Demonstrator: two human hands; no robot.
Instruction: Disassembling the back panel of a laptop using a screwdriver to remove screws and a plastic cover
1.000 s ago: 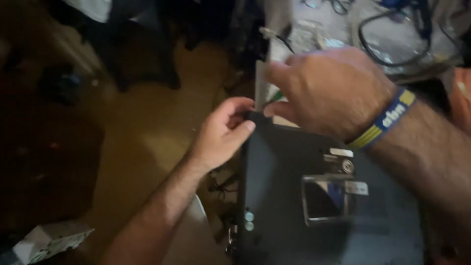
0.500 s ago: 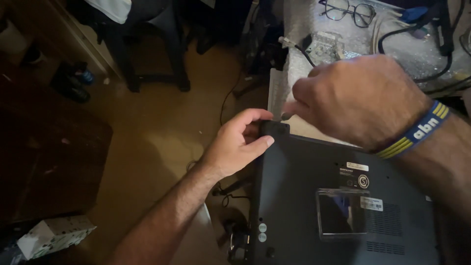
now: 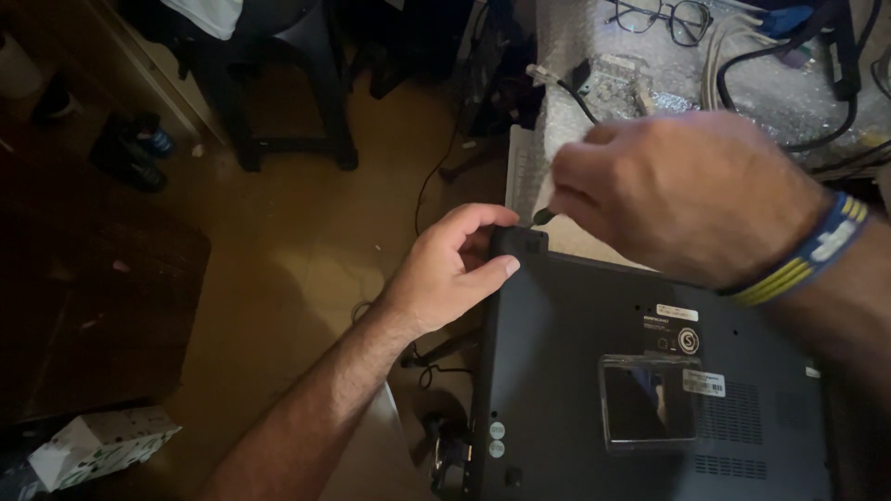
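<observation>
A dark grey laptop (image 3: 640,390) lies underside up — white and black rectangular labels (image 3: 677,314) near its middle, a smaller white sticker (image 3: 703,382) beside a clear panel. The left hand (image 3: 450,274) pinches the laptop's upper left corner. The right hand (image 3: 682,199), hovering just above that corner, is closed on a thin dark tool (image 3: 543,216). A white patterned box (image 3: 97,445) lies on the floor, well left of the laptop.

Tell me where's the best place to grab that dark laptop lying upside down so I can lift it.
Probably by the long left edge of the laptop, coming from the floor side. That edge hangs free beyond its support, so fingers can curl under. The left hand already pinches its far-left corner there; the right hand hovers above the far edge, where cables crowd the table.
</observation>
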